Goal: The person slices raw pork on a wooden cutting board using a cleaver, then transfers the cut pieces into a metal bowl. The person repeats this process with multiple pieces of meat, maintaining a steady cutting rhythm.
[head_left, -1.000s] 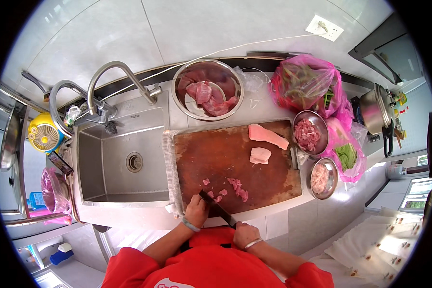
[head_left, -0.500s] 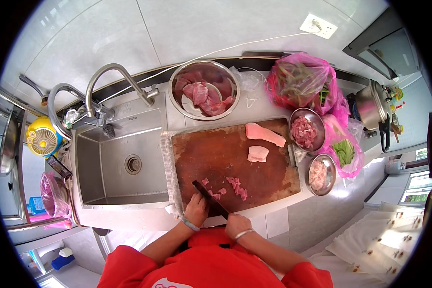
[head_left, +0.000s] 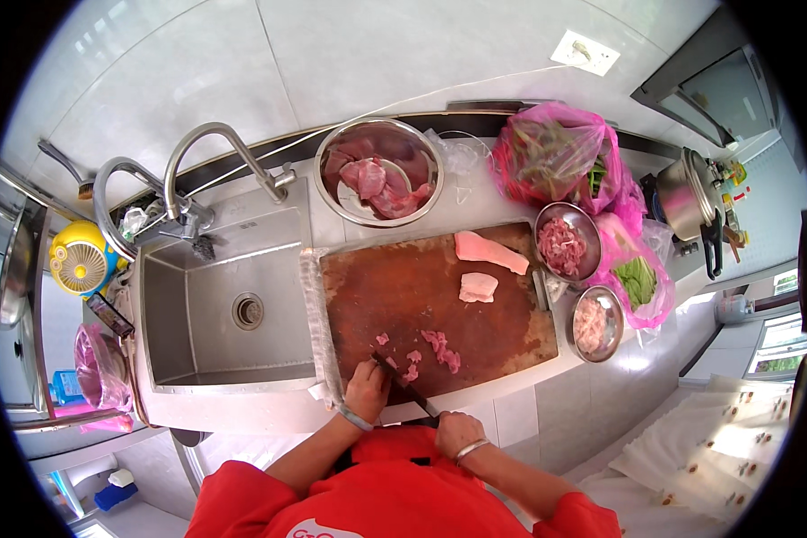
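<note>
Knife (head_left: 405, 383) over the near edge of the cutting board (head_left: 394, 278), left of its middle; blade slanted, tip to far left, handle to near right. Right hand (head_left: 460, 434): fingers clenched around the handle. Left hand (head_left: 368, 390): on the board's near-left corner, fingers bent, just beside the blade tip; whether they grip a piece cannot be told, underside hidden. Small cut meat pieces (head_left: 441, 350) lie on the board right of the tip, some close to the blade, a larger cluster farther right. At the board's far right: 2 pale pink chunks, 1 long strip (head_left: 491, 252) and, nearer, 1 short block (head_left: 479, 288). Right of the board, 2 metal bowls: the farther bowl (head_left: 594, 247) holds sliced red meat, the nearer bowl (head_left: 616, 332) paler meat. Beyond the board, far side: large steel bowl (head_left: 421, 148) with big raw pieces. Grey cloth (head_left: 318, 314) along the board's left edge; sink (head_left: 251, 359) left of it. Pink bag (head_left: 547, 152) at far right, greens visible inside.
</note>
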`<state>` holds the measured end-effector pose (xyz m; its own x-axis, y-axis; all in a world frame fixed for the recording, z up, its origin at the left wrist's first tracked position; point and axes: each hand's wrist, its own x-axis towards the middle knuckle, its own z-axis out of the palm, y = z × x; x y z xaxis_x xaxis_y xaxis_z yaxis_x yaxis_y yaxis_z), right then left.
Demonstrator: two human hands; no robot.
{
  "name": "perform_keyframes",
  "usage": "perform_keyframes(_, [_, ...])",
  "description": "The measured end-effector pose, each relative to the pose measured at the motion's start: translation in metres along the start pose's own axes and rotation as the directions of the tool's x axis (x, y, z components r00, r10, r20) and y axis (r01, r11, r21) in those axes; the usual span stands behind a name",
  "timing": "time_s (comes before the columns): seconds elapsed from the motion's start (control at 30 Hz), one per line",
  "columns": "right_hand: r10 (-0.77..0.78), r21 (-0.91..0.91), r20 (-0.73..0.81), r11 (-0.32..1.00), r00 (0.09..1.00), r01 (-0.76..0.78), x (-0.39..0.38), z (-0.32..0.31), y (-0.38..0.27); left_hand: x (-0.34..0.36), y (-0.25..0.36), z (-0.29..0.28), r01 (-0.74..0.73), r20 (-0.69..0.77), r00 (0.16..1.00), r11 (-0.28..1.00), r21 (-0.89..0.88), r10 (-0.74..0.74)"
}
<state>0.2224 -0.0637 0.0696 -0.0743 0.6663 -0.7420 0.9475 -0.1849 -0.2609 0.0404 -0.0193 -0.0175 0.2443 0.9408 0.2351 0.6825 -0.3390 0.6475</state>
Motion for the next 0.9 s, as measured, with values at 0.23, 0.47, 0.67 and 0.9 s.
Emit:
perform_keyframes(0.23, [0.001, 0.049, 0.011, 0.999, 1.000, -0.002, 0.015, -0.004, -0.018, -0.001, -0.005, 0.001, -0.009, 0.024, 1.000, 1.000, -0.027, 0.010])
perform_keyframes(0.47, [-0.019, 0.018, 0.057, 1.000, 0.998, 0.018, 0.027, -0.017, -0.032, 0.001, -0.001, -0.003, 0.015, 0.040, 0.999, 1.000, 0.009, -0.015])
perform_keyframes(0.67, [0.015, 0.010, -0.061, 1.000, 0.998, -0.014, 0.007, -0.004, 0.005, 0.003, 0.001, 0.000, 0.078, -0.019, 0.997, 0.996, -0.033, -0.078])
perform_keyframes(0.9, [0.012, 0.015, 0.033, 1.000, 0.999, -0.013, -0.005, -0.004, -0.009, -0.005, -0.008, 0.003, 0.046, 0.000, 0.999, 0.997, -0.065, -0.047])
